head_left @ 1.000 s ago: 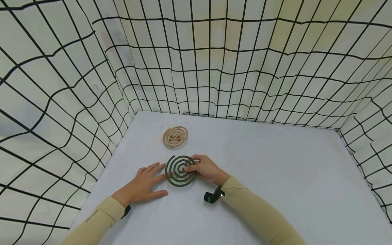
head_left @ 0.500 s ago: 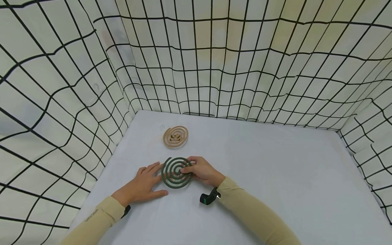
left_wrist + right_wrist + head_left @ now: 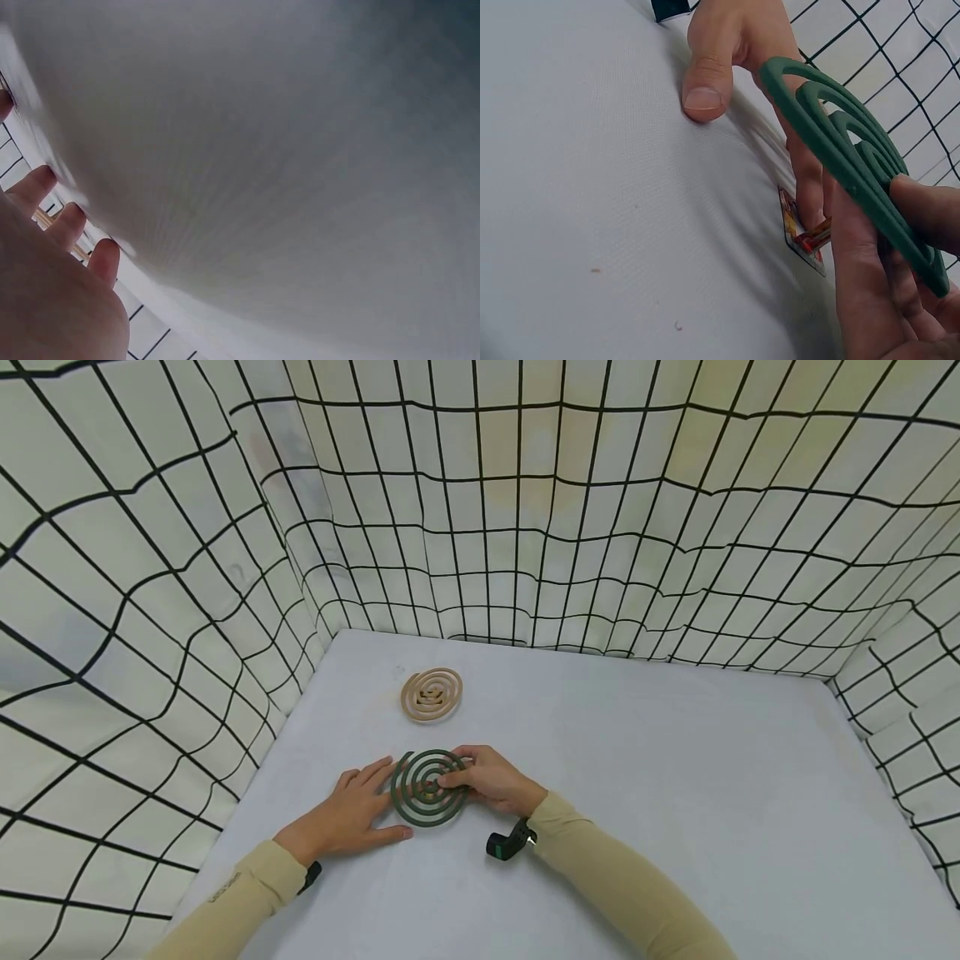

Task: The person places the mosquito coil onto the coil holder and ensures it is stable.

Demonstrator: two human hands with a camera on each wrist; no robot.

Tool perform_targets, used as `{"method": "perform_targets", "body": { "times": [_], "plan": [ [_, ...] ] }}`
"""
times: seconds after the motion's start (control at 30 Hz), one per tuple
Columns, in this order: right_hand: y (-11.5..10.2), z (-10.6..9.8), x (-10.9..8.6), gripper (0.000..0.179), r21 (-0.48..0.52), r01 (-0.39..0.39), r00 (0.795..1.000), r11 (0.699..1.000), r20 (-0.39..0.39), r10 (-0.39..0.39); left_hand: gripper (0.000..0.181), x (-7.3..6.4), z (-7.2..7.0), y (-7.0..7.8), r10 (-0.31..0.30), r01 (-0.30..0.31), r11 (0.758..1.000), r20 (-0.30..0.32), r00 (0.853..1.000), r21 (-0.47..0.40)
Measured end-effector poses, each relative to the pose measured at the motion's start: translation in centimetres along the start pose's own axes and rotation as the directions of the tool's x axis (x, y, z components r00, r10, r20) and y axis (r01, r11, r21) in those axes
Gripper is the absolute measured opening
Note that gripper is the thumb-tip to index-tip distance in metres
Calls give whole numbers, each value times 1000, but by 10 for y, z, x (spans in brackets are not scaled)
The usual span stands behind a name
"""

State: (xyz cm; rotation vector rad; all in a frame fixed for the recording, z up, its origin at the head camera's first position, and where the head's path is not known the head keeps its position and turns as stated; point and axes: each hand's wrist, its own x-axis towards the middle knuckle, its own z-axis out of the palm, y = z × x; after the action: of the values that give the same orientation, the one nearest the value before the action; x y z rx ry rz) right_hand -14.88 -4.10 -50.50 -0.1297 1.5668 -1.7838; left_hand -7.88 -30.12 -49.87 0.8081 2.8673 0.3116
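A green mosquito coil is pinched by its spiral between the thumb and fingers of my right hand, tilted and raised off the table. In the right wrist view the coil is seen nearly edge-on. Below it, a small metal coil stand with a square, reflective base lies on the cloth. My left hand lies on the table with its fingers spread, and its index finger touches the stand. The coil partly covers that finger and the stand in the head view. In the left wrist view only part of the left hand shows.
A tan mosquito coil lies farther back, over a gold-coloured stand. White cloth covers the table. Black netting over white sheeting stands behind and at both sides. Tiny crumbs dot the cloth.
My right hand has carried the green coil left and slightly toward me, over the stand. The left hand has stayed in place.
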Motion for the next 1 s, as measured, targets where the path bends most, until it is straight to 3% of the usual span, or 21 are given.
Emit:
{"method": "perform_targets", "body": {
  "times": [0.37, 0.6, 1.0],
  "plan": [
    [-4, 0, 2, 20, -32, -18, 999, 999, 28, 18, 71, -1, -1, 1, 0, 0, 1000, 8, 1000, 8],
    [-6, 1, 3, 22, -53, -28, 999, 998, 35, 30, 72, 0, -1, 2, -28, 29, 1000, 44, 999, -7],
    [-6, 1, 9, 22, -54, -40, 999, 998, 31, 42, 72, -1, 0, 1, -25, 26, 1000, 39, 999, -9]
  ]
}}
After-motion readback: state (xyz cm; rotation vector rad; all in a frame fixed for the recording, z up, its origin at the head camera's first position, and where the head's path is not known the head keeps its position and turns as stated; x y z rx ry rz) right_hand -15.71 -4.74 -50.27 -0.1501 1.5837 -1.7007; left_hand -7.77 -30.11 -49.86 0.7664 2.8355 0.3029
